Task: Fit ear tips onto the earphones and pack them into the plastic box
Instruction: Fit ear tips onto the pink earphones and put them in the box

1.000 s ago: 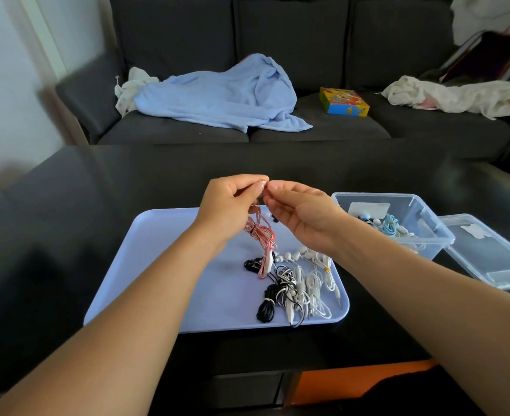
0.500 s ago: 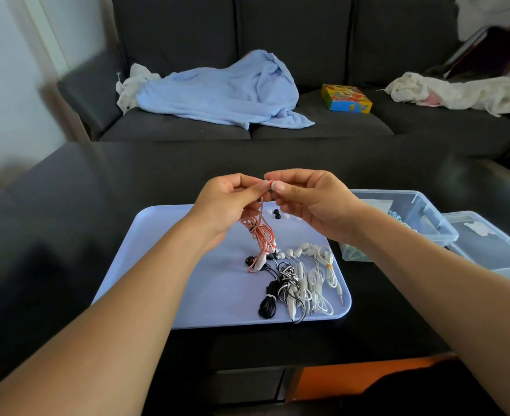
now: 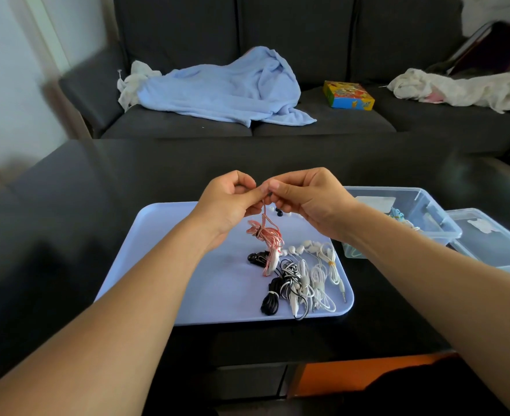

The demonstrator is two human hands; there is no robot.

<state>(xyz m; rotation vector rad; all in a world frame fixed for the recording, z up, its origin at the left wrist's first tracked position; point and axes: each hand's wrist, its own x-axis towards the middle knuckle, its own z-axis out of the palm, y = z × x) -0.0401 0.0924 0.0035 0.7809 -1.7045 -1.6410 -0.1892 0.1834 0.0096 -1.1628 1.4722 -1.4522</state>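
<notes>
Above the blue tray (image 3: pixel 169 265), my left hand (image 3: pixel 226 205) pinches the earbud end of the pink earphones (image 3: pixel 267 238), whose bundled cable hangs down to the tray. My right hand (image 3: pixel 310 202) meets it fingertip to fingertip and pinches something small and dark at the earbud, too small to make out. Loose ear tips (image 3: pixel 279 212) lie on the tray behind the hands. Black and white bundled earphones (image 3: pixel 298 283) are piled at the tray's right side. The clear plastic box (image 3: pixel 421 217) stands right of the tray with a light blue earphone inside.
The box's clear lid (image 3: pixel 493 238) lies on the black table (image 3: pixel 67 205) to the right of the box. A dark sofa beyond the table holds a blue blanket (image 3: pixel 217 88), a colourful small box (image 3: pixel 348 95) and white cloth (image 3: pixel 457 88).
Both hands have stayed joined at the pink earbud and lifted slightly higher over the tray. The hanging pink cable swung a little with them.
</notes>
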